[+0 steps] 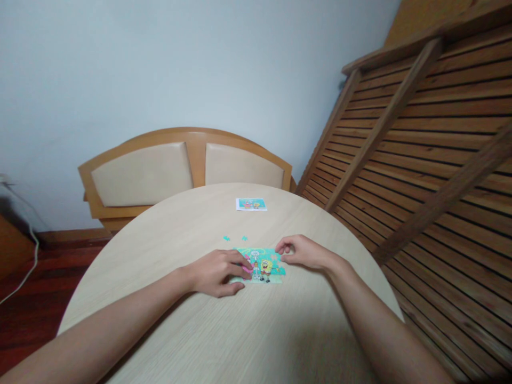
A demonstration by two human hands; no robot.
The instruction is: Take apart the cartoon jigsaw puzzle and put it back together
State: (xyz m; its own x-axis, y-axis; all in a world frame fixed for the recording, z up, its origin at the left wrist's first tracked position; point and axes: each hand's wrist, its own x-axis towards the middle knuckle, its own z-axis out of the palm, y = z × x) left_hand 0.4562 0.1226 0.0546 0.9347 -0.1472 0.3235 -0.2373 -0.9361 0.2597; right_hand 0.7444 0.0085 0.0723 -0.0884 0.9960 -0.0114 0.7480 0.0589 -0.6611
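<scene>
A jigsaw puzzle (pixel 263 258) with cartoon figures on a turquoise ground lies on the round table, mostly joined. Along its right side are gaps where the pale tabletop seems to show through. My left hand (pixel 224 271) rests flat over the puzzle's left part, fingers spread, hiding some of the pink figure. At the upper right edge of the puzzle is my right hand (pixel 301 251), its fingers curled in with the fingertips at the border. Whatever may be between those fingertips is hidden. Two loose turquoise puzzle pieces, one left (pixel 226 238) and one right (pixel 245 238), lie just beyond the puzzle.
Farther back on the round table (pixel 180 224) lies a small picture card (pixel 252 205) with a similar cartoon scene. Behind the table stands a padded wooden headboard (pixel 196 154) against the wall. A slatted wooden panel (pixel 408 138) leans at the right. A white cable (pixel 35 256) hangs at the left.
</scene>
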